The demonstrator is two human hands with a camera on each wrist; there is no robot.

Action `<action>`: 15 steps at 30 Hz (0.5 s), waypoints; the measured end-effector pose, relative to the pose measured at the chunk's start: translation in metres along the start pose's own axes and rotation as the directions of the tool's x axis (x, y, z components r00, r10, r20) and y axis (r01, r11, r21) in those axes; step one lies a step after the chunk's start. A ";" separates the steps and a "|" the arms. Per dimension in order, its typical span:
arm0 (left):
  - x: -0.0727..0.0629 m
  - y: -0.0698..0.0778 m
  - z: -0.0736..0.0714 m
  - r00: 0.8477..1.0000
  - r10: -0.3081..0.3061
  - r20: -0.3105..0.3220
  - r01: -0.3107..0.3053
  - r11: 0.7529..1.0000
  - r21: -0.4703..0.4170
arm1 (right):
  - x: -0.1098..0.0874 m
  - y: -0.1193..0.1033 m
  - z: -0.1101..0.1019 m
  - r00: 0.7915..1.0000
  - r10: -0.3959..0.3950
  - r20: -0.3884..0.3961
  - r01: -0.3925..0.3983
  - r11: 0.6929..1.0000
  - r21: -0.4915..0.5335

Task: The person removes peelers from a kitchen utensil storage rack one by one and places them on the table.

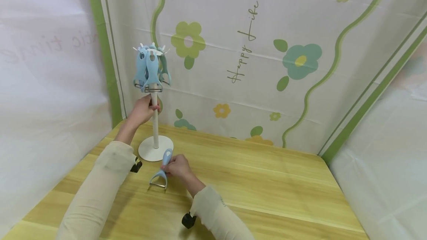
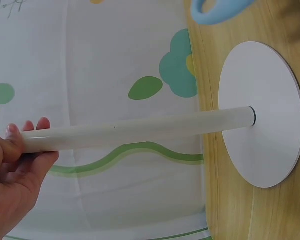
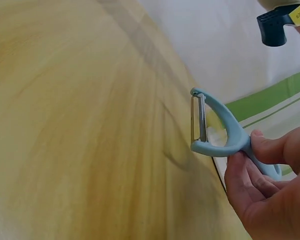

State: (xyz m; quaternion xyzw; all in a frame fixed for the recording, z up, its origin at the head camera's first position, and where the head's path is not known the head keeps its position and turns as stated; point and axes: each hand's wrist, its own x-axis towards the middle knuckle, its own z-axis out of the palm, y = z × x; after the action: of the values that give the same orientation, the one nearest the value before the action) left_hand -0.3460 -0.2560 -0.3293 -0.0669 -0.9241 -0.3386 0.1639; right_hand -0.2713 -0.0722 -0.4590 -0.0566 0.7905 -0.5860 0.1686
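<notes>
A white stand with a round base (image 1: pixel 146 151) and an upright pole (image 1: pixel 155 127) is at the table's back left. My left hand (image 1: pixel 143 110) grips the pole just below several light blue peelers (image 1: pixel 152 67) that hang from the white hooks (image 1: pixel 154 46) at its top. In the left wrist view, fingers and thumb wrap the pole (image 2: pixel 130 131). My right hand (image 1: pixel 178 166) pinches another light blue peeler (image 1: pixel 161 175) by its handle, in front of the base. The right wrist view shows that peeler's metal blade (image 3: pixel 202 117) facing away from the hand, thumb on the handle.
The wooden table (image 1: pixel 267 188) reaches back to a white curtain (image 1: pixel 220 47) printed with flowers. White sheets hang along the left (image 1: pixel 50 84) and right (image 1: pixel 393 132) sides. A black wrist camera (image 1: pixel 189 220) sits under the right sleeve.
</notes>
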 end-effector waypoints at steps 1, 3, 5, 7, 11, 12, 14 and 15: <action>0.000 0.001 0.000 1.000 -0.003 0.002 0.003 1.000 -0.005 | 0.000 0.001 0.001 1.000 0.006 0.000 -0.006 1.000 -0.001; -0.001 0.002 -0.001 1.000 -0.006 0.003 0.006 1.000 -0.010 | 0.001 0.004 0.001 1.000 0.002 0.004 -0.002 1.000 -0.021; -0.001 0.002 -0.002 1.000 -0.006 0.006 0.006 1.000 -0.012 | 0.001 0.007 0.002 1.000 0.001 0.011 0.000 1.000 -0.031; -0.001 0.002 -0.001 1.000 -0.008 0.008 0.008 1.000 -0.015 | 0.001 0.010 0.003 1.000 -0.002 0.014 0.003 0.999 -0.045; -0.001 0.002 -0.001 1.000 -0.012 0.014 0.013 1.000 -0.016 | 0.002 0.015 0.006 1.000 0.015 0.006 -0.015 0.996 -0.085; -0.001 0.002 -0.001 1.000 -0.013 0.015 0.013 1.000 -0.014 | 0.002 0.016 0.006 1.000 0.019 0.001 -0.019 0.996 -0.091; -0.001 0.002 -0.001 1.000 -0.011 0.017 0.012 1.000 -0.012 | 0.003 0.018 0.008 1.000 0.023 -0.009 -0.024 0.993 -0.113; -0.001 0.002 -0.001 1.000 -0.010 0.016 0.010 1.000 -0.009 | 0.003 0.019 0.008 1.000 0.020 -0.015 -0.022 0.992 -0.127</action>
State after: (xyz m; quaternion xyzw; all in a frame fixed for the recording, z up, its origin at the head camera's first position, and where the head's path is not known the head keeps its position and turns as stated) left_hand -0.3443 -0.2550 -0.3276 -0.0656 -0.9242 -0.3431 0.1544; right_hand -0.2697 -0.0749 -0.4798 -0.0549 0.8279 -0.5330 0.1656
